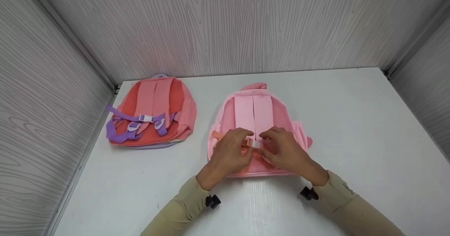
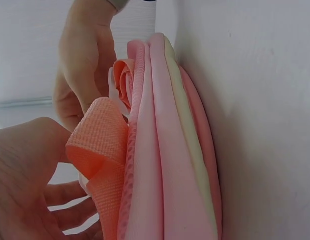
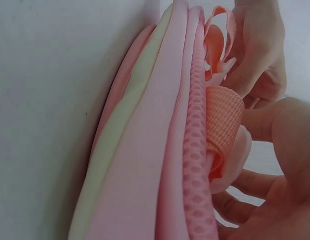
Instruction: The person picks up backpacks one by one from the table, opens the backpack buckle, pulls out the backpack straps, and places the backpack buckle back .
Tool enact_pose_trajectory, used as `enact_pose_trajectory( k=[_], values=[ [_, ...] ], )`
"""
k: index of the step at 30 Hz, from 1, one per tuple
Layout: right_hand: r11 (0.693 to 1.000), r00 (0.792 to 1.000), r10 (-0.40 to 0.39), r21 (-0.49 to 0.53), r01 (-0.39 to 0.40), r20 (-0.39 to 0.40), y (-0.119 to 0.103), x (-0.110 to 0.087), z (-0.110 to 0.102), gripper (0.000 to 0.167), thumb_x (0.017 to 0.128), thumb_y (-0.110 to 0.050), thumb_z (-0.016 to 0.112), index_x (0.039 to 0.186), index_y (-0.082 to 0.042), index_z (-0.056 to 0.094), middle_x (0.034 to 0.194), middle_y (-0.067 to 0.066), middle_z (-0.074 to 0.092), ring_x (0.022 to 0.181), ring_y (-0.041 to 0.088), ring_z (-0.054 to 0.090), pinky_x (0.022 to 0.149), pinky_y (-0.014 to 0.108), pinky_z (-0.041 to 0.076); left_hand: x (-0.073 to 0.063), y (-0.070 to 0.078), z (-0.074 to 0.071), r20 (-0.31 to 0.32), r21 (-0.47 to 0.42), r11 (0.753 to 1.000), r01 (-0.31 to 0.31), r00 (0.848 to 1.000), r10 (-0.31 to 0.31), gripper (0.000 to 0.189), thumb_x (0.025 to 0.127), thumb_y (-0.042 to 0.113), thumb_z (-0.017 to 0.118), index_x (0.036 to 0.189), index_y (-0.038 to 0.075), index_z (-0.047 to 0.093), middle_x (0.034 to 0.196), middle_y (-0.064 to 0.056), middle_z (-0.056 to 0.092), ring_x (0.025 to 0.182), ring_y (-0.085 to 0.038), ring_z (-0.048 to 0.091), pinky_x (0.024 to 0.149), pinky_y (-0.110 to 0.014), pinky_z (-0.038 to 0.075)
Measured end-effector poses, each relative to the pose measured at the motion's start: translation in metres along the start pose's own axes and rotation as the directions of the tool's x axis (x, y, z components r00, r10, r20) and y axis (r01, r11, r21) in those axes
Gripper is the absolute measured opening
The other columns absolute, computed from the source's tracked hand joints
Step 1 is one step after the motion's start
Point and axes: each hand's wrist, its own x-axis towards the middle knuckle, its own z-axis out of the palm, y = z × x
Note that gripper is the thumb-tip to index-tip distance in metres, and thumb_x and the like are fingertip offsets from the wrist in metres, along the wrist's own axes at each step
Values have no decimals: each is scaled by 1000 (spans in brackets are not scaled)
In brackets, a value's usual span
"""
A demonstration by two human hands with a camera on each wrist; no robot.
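A pink backpack [image 1: 243, 109] lies with its shoulder straps facing up. Across its lower middle, a white buckle [image 1: 254, 144] joins orange webbing. My left hand [image 1: 228, 153] curves in from the left side of the buckle, and my right hand [image 1: 286, 150] from the right. In the head view, thumb and fingers of each hand stand apart around the buckle, without a visible pinch. An orange strap loop [image 2: 102, 135] rises beside the left hand in the left wrist view. Another folded orange strap [image 3: 224, 117] sits close to the right thumb in the right wrist view.
To the left lies a coral-red backpack [image 1: 177, 130] with purple straps [image 1: 121, 137] and a white buckle [image 1: 146, 118]. Both bags rest on a white table [image 1: 351, 123]. Wood-grain panels [image 1: 225, 28] stand at the back and both sides.
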Motion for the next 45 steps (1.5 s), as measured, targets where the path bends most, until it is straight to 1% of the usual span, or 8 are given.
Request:
enact_pose_trajectory(
  k=[6, 10, 13, 21, 30, 34, 39, 45],
  values=[
    [998, 1000, 11, -61, -11, -3, -4, 5, 7, 32, 85, -11, 88, 114, -3, 77, 87, 6, 67, 79, 17, 52, 70, 31, 45, 3, -1, 3, 8, 94, 996, -2, 1000, 2, 33, 95, 18, 75, 127, 9, 73, 107, -3, 75, 90, -20, 63, 79, -32, 56],
    [991, 999, 29, -132, -31, -15, -7, 7, 12, 30, 83, -13, 91, 110, -6, 79, 82, 3, 65, 77, 17, 51, 70, 32, 45, 4, -2, 4, 7, 157, 987, -35, 999, 34, 28, 94, 18, 74, 121, 9, 76, 101, -3, 75, 84, -20, 61, 77, -34, 52],
    [985, 999, 29, -169, -34, -33, -7, 8, 15, 26, 83, -14, 91, 105, -5, 80, 82, 3, 66, 75, 18, 52, 70, 33, 43, 4, -2, 4, 15, 158, 987, -38, 999, 36, 25, 95, 18, 73, 118, 10, 76, 96, -3, 74, 82, -19, 60, 75, -34, 51],
    [986, 998, -5, -167, -6, -65, -5, 6, 15, 19, 85, -8, 88, 102, -6, 81, 86, 4, 68, 76, 18, 52, 71, 33, 43, 4, -2, 0, 52, 116, 993, 6, 999, -12, 22, 95, 17, 74, 116, 11, 78, 86, 0, 69, 80, -17, 56, 72, -32, 46],
    [997, 999, -30, -67, 27, -41, -2, 5, 9, 23, 90, -7, 85, 112, -7, 79, 96, 4, 67, 83, 17, 53, 73, 30, 47, 1, -7, -6, 78, 8, 999, 52, 996, -52, 28, 98, 21, 79, 124, 10, 77, 107, -3, 76, 96, -19, 66, 86, -34, 57],
    [998, 998, -58, -34, 57, -29, 0, 5, 8, 22, 93, -7, 83, 114, -7, 78, 98, 4, 66, 84, 16, 54, 73, 29, 49, 0, -10, -8, 80, -34, 997, 66, 995, -63, 30, 98, 23, 80, 125, 10, 77, 109, -4, 76, 98, -19, 68, 87, -35, 58],
    [995, 996, -84, -49, 82, -35, 0, 7, 8, 20, 93, -6, 82, 112, -7, 78, 100, 4, 67, 85, 19, 56, 76, 32, 49, 1, -13, -9, 65, -70, 995, 66, 996, -61, 29, 97, 22, 81, 123, 9, 78, 108, -5, 76, 97, -20, 69, 87, -37, 58],
    [985, 987, -140, -110, 131, -79, 1, 7, 13, 18, 90, -5, 84, 107, -5, 77, 101, 5, 69, 86, 20, 60, 78, 37, 51, 4, -16, -6, 59, -79, 996, 29, 998, -24, 28, 96, 22, 83, 120, 8, 80, 106, -4, 78, 95, -20, 70, 86, -37, 58]
  ],
)
